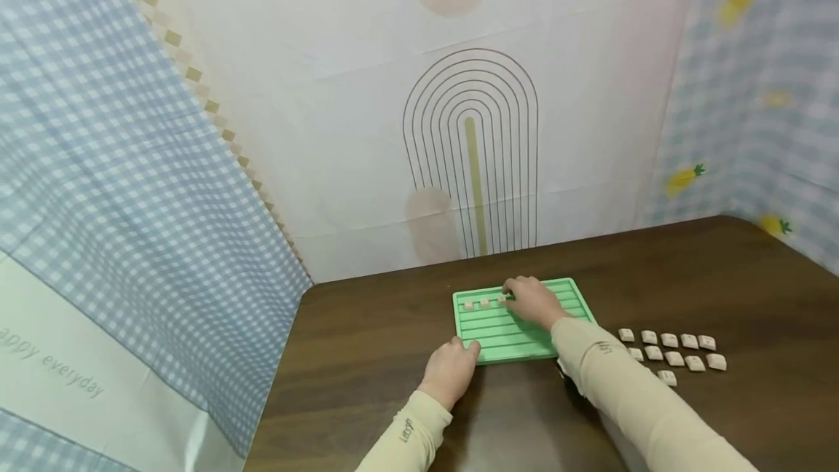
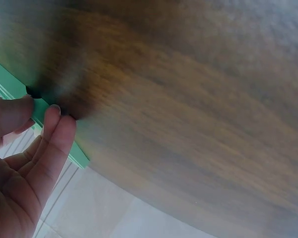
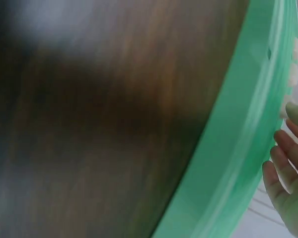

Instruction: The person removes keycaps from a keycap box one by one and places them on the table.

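Observation:
A green ridged tray (image 1: 505, 337) lies on the table, with raised ledges running across it. My left hand (image 1: 451, 371) grips its near left corner, and in the left wrist view the thumb and fingertips (image 2: 65, 130) pinch the green edge. On the far row stand two small cream blocks shaped like keycaps, the first block (image 1: 468, 305) at the left end and a second block (image 1: 484, 303) beside it. To their right, my right hand (image 1: 534, 302) pinches a third cream block (image 1: 502, 300) on the same row. The right wrist view shows the thumb against this block (image 3: 285, 106).
Several more cream blocks (image 1: 674, 358) lie in loose rows on the brown table (image 1: 367, 355), right of the tray and close by the right forearm. Behind the table hangs a patterned cloth (image 1: 347, 166), with checked cloth at both sides.

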Demonstrator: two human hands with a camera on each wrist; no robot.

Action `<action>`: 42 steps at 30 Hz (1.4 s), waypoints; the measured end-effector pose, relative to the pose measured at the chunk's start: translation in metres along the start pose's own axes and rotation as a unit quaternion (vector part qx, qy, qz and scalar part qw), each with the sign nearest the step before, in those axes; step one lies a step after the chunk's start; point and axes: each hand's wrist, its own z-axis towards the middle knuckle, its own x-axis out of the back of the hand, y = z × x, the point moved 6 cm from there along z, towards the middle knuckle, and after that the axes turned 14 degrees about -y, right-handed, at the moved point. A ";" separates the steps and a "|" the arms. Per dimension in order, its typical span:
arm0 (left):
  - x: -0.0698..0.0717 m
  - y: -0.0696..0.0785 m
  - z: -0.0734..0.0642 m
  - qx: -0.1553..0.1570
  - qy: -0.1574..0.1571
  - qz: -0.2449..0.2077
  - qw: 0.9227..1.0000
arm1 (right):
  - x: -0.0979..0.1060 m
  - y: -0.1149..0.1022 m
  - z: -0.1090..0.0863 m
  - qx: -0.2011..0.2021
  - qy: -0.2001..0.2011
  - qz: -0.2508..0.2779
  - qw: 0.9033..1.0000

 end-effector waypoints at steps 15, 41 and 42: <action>-0.003 0.002 0.003 0.009 -0.010 0.012 1.000 | -0.002 -0.013 -0.001 0.008 0.041 -0.063 0.997; -0.002 0.001 0.004 0.001 -0.023 -0.015 1.000 | 0.063 0.054 -0.158 0.040 0.040 -0.037 0.998; -0.002 0.002 0.004 0.000 -0.019 -0.014 1.000 | 0.062 0.061 -0.166 0.033 0.036 -0.033 0.998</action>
